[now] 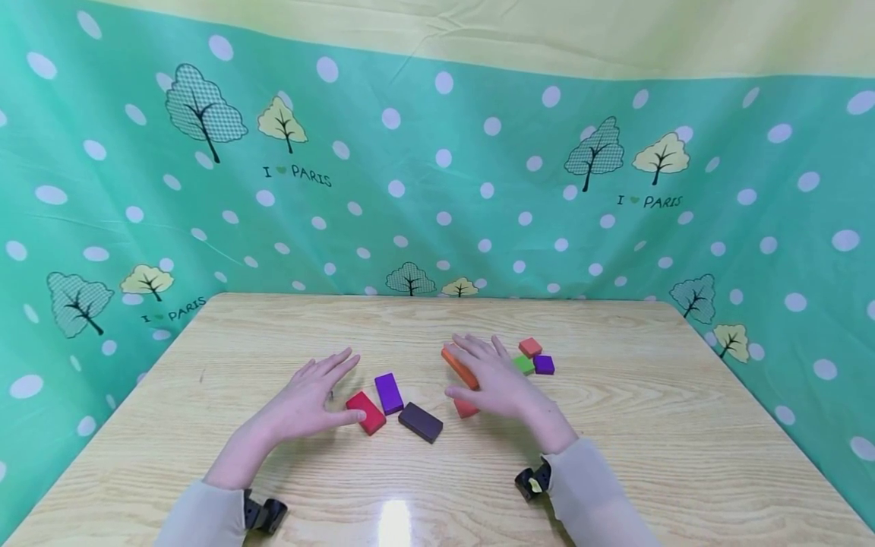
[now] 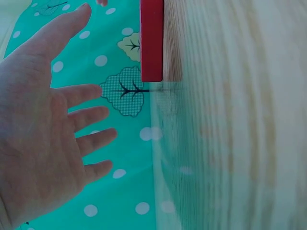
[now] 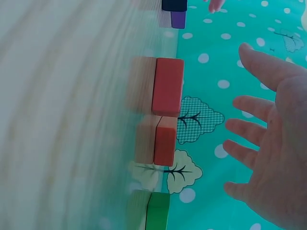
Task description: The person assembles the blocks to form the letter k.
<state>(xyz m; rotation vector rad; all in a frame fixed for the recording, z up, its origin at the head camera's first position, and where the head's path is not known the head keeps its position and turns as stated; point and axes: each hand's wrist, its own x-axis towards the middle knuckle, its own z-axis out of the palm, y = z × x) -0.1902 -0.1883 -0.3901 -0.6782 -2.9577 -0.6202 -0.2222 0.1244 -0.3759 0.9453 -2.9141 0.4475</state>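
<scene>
"Lying on what?"
"On a wood-grain table (image 1: 683, 425)."
"Bearing what?"
"Toward the left: red block (image 1: 368, 415), purple block (image 1: 389, 393), black block (image 1: 420, 422). Rightward: orange block (image 1: 460, 368), green block (image 1: 524, 365), second purple block (image 1: 544, 365), two coral blocks (image 1: 529, 347)."

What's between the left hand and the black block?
The red block, partly covered by the left hand; the long purple block lies close beside that line. The head view shows this.

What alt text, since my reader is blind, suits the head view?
A person's left hand and right hand hover above a wooden table with colored blocks. A red block lies near the left hand, a purple block and black block between the hands, others under or near the right hand. A green curtain hangs behind.
</scene>
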